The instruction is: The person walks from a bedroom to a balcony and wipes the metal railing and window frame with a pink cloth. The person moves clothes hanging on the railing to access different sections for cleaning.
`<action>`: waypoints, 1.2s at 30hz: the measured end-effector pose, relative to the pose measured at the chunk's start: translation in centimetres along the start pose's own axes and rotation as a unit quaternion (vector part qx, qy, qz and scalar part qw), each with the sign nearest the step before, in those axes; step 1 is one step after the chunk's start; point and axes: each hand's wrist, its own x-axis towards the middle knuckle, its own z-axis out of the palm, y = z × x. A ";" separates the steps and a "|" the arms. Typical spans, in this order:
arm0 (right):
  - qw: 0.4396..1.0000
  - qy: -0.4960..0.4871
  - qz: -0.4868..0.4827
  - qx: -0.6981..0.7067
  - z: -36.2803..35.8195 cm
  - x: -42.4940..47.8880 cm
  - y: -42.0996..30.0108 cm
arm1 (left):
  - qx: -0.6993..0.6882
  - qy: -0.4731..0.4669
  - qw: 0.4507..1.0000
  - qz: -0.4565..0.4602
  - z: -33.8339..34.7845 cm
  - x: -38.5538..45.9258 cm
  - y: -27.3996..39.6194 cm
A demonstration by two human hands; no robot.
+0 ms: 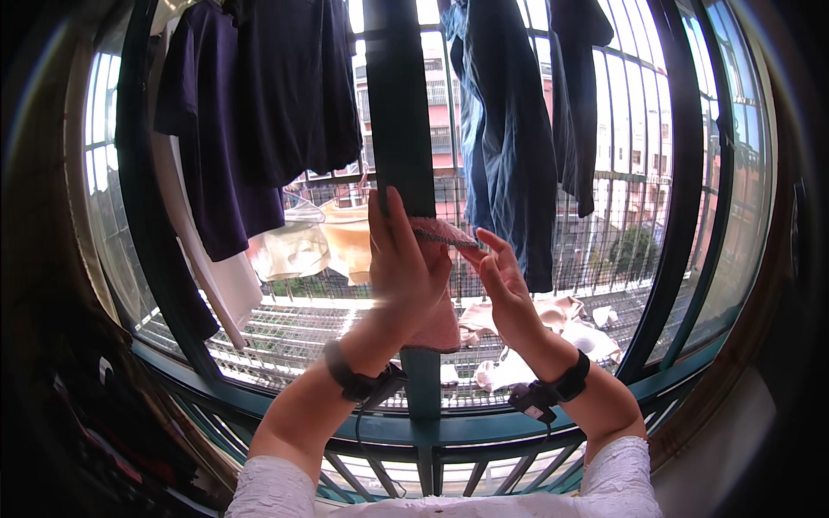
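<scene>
A pink cloth (440, 330) with a dark stitched edge hangs in front of the dark green window mullion (403, 129). My left hand (405, 269) is laid over the cloth, fingers pointing up along the mullion and thumb across the fabric; its palm side is hidden. The cloth's upper part is folded over towards the right. At that right corner, my right hand (508, 281) pinches the edge between thumb and fingers. Each wrist wears a black strap with a small device and a cable.
Dark shirts (285, 84) hang at upper left, blue jeans (505, 149) at upper right. Pale undergarments (350, 236) hang outside. More pale garments (570, 324) lie on the metal grating (291, 324). A green sill rail (479, 427) crosses below my hands. Window bars stand beyond.
</scene>
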 end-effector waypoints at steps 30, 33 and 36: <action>0.875 -0.197 -0.383 -0.222 -8.4 1.6 -8.2 | 0.320 0.208 0.906 0.183 -3.8 24.2 -1.3; 0.859 -0.161 -0.438 -0.210 -4.1 8.2 -10.4 | 0.303 0.169 0.929 0.131 -3.4 24.8 -1.0; 0.889 -0.087 -0.409 -0.188 -0.2 14.4 -11.4 | 0.239 0.083 0.967 0.029 -3.5 25.0 -0.1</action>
